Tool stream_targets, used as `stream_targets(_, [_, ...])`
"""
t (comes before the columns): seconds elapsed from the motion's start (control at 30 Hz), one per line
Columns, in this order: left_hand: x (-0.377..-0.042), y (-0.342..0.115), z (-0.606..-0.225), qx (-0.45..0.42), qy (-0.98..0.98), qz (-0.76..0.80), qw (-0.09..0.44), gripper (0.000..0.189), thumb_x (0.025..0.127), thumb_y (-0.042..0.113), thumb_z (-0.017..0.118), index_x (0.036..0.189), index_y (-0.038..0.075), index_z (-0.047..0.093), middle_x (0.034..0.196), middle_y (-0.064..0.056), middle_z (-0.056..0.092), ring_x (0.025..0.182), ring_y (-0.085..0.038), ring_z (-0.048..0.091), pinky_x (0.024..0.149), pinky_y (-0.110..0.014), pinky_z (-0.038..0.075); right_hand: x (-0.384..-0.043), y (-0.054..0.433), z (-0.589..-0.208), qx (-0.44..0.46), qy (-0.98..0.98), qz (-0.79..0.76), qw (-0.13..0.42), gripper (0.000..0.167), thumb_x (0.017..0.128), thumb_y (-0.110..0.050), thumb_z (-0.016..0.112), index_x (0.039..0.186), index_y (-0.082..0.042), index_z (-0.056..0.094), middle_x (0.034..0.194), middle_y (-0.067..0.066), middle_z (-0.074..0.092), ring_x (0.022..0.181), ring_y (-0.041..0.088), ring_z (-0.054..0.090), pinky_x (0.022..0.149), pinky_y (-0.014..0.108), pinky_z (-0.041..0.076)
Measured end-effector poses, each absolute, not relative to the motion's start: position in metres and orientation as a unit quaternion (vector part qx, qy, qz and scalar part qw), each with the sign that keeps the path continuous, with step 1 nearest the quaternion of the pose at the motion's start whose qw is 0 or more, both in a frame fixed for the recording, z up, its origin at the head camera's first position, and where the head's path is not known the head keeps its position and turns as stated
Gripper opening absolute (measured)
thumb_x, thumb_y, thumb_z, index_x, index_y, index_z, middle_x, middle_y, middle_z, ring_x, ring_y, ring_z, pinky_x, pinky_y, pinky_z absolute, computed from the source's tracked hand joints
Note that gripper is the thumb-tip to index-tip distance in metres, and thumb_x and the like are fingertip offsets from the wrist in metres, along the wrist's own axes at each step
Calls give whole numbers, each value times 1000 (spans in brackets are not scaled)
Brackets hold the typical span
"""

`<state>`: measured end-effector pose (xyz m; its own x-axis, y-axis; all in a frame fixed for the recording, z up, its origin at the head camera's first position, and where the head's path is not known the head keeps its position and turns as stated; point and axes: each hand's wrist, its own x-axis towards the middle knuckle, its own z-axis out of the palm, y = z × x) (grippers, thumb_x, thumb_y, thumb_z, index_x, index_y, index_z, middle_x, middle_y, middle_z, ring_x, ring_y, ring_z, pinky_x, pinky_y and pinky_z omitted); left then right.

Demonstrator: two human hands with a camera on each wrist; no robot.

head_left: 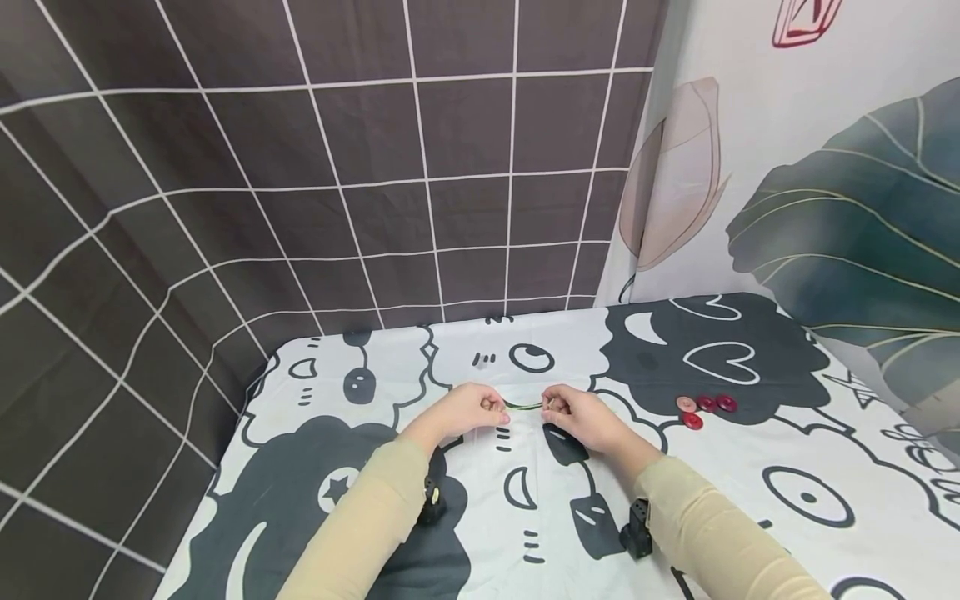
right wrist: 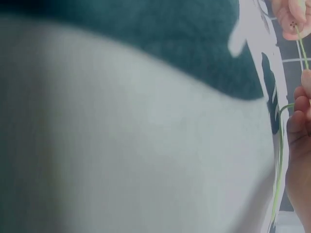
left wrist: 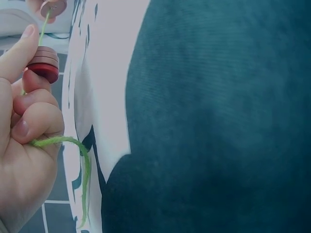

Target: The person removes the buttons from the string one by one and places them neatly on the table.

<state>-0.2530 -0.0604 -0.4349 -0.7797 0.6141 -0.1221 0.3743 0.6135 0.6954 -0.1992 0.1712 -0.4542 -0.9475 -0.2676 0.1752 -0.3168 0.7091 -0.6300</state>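
Observation:
My left hand (head_left: 468, 410) pinches a small stack of buttons (left wrist: 46, 60), pinkish ones above a red one, between thumb and fingers. A green yarn (head_left: 525, 407) runs from the stack across the short gap to my right hand (head_left: 581, 419). At the top of the left wrist view, the right fingers hold a pinkish button (left wrist: 54, 8) on this yarn. One yarn tail (left wrist: 86, 170) hangs out of the curled left fingers, and another length (right wrist: 279, 170) trails below the right hand. Right-hand fingertips are partly cut off in the right wrist view.
Several loose buttons, one pinkish (head_left: 686, 405) and the others dark red (head_left: 692, 421), lie on the cloth to the right of my hands. The patterned cloth (head_left: 555, 533) covers the table. A dark gridded curtain (head_left: 465, 208) stands behind, with a leaf-printed one (head_left: 847, 208) on the right.

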Motion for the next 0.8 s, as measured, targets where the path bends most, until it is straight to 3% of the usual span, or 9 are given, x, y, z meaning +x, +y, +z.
stream_targets(0.57, [-253, -62, -435, 278, 883, 335, 177, 20, 82, 31, 70, 93, 15, 65, 76, 5, 55, 69, -10, 50, 63, -26, 41, -199, 179, -453, 126, -932, 340, 15, 28, 86, -22, 65, 108, -5, 60, 72, -8, 52, 65, 9, 48, 63, 27, 40])
stream_targets(0.8, [-254, -62, -435, 278, 882, 337, 177, 20, 82, 31, 70, 92, 15, 65, 73, 5, 53, 69, -10, 49, 63, -26, 41, -198, 186, -455, 133, -934, 329, 38, 26, 86, -20, 66, 106, -5, 60, 71, -9, 52, 63, 7, 47, 62, 26, 39])
